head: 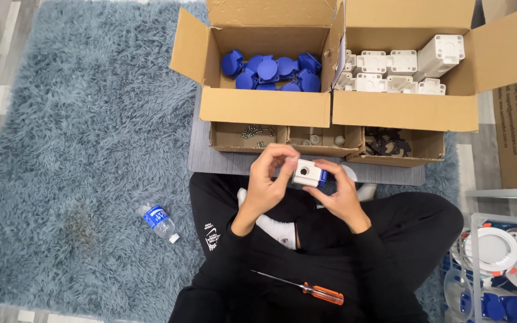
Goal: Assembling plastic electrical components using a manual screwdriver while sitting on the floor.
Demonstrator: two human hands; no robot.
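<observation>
Two hands meet on one small white socket housing (307, 173), which I hold just above my crossed legs and right in front of the row of shallow trays, so every part lies within a short reach. My left hand (268, 182) curls over the top of the housing, its fingers (282, 157) pinched on the upper edge to steady it; my right hand (338, 192) cups it from the other side, fingers closed on a blue piece at that side. Beyond the housing sits the cardboard box of blue covers (273, 70), and beside that box the cardboard box of white housings (399, 72), flaps folded out so both stay open. Nearer the housing, the left tray holds screws (254, 131), the middle tray small pale bits (318, 139), the right tray black rings (386, 142). The orange-handled screwdriver (306, 288) rests on my lap, behind the housing and ready to grab. A plastic water bottle (158, 221) lies on the shaggy grey-blue rug (79, 131), well off to the housing's left.
</observation>
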